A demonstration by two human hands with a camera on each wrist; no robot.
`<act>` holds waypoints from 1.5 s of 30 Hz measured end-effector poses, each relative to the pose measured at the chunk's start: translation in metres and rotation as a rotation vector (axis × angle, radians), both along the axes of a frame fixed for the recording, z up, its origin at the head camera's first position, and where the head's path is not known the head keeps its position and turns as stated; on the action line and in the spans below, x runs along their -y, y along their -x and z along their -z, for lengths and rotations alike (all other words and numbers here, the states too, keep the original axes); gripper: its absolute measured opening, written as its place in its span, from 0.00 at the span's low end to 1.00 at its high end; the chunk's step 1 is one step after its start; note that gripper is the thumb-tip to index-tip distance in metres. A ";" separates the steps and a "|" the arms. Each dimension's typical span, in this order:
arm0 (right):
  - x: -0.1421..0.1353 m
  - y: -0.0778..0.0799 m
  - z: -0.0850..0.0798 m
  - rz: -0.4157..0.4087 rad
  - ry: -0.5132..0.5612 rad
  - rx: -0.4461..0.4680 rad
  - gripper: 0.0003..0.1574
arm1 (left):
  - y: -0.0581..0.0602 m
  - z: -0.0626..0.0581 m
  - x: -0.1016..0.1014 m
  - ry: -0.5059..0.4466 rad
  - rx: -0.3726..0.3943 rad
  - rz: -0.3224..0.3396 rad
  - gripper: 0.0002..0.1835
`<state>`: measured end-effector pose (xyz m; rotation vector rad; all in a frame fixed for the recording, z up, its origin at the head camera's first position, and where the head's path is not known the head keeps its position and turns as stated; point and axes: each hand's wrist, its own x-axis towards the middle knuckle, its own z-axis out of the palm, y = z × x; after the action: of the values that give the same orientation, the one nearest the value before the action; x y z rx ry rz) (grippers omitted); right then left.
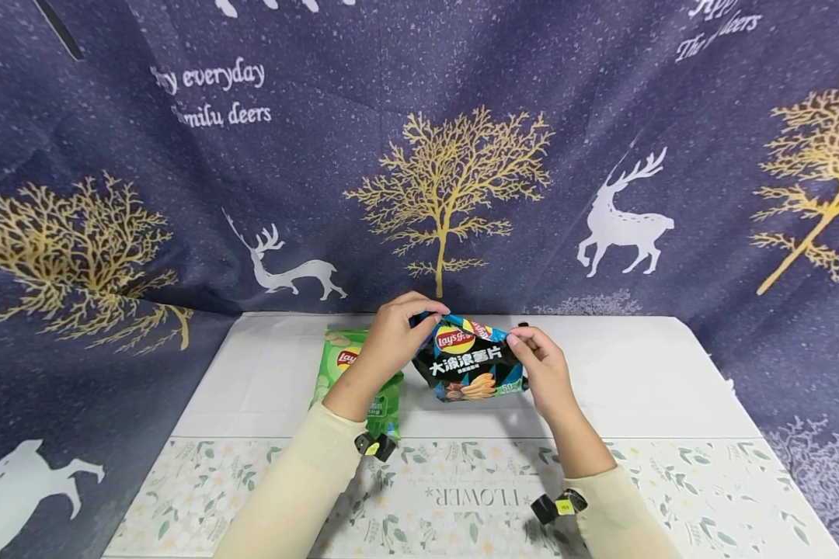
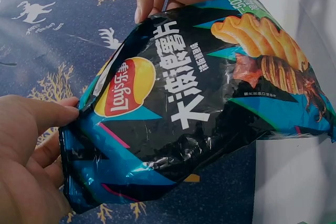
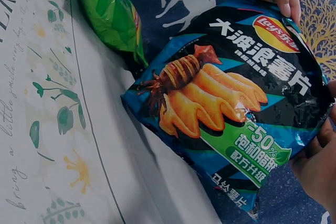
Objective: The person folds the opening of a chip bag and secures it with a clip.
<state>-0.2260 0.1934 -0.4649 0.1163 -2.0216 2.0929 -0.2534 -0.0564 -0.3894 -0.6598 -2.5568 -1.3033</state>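
A black and blue Lay's chip bag [image 1: 464, 365] is held up between both hands, front toward me in the head view. My left hand [image 1: 395, 334] pinches its top left corner between thumb and fingers, as the left wrist view also shows. At the opposite top corner, my right hand [image 1: 547, 369] grips the edge with the thumb in front. Between the hands the bag's upper edge [image 1: 485, 329] folds over toward the front, showing part of another logo. Behind my left forearm lies a green Lay's bag [image 1: 384, 404], partly hidden by it.
A white table [image 1: 629, 380] carries a floral cover strip [image 1: 671, 497] along its near side. Behind it hangs a dark blue cloth [image 1: 503, 62] printed with deer and golden trees. Small black devices [image 1: 559, 506] are strapped at both wrists.
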 end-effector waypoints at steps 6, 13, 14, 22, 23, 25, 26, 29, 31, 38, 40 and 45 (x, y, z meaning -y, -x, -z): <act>-0.004 0.000 0.000 0.026 -0.034 0.033 0.14 | 0.000 0.000 0.000 0.007 -0.008 0.004 0.09; -0.012 0.001 0.004 0.047 -0.075 0.023 0.18 | -0.001 -0.001 0.000 0.001 -0.014 0.010 0.09; -0.014 0.002 0.004 0.047 -0.073 0.020 0.20 | -0.001 -0.002 0.001 0.002 -0.015 0.011 0.09; -0.024 0.003 0.008 0.038 -0.017 -0.007 0.25 | -0.003 -0.004 0.002 0.004 -0.014 0.025 0.10; -0.025 0.003 0.008 0.041 -0.010 -0.002 0.25 | -0.003 -0.004 0.002 0.005 -0.013 0.026 0.10; -0.028 0.004 0.009 0.052 -0.006 0.013 0.25 | -0.003 -0.005 0.002 0.007 -0.016 0.027 0.10; -0.029 0.004 0.010 0.060 -0.007 0.020 0.24 | -0.003 -0.005 0.002 0.008 -0.016 0.028 0.10; -0.033 0.004 0.011 0.077 -0.008 0.033 0.22 | -0.004 -0.008 0.003 0.007 -0.014 0.024 0.10; -0.036 0.005 0.013 0.084 -0.010 0.035 0.22 | -0.004 -0.009 0.003 0.006 -0.016 0.022 0.10; -0.047 0.009 0.021 0.108 -0.045 0.064 0.21 | -0.005 -0.011 0.004 0.020 -0.026 0.023 0.10; -0.050 0.009 0.023 0.117 -0.051 0.079 0.21 | -0.006 -0.011 0.004 0.023 -0.026 0.020 0.10; -0.056 0.011 0.026 0.133 -0.070 0.123 0.20 | -0.006 -0.013 0.004 0.031 -0.018 0.013 0.10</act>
<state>-0.2365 0.2497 -0.4912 -0.1346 -2.1100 1.9930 -0.2475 -0.0599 -0.3761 -0.6915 -2.5671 -1.2584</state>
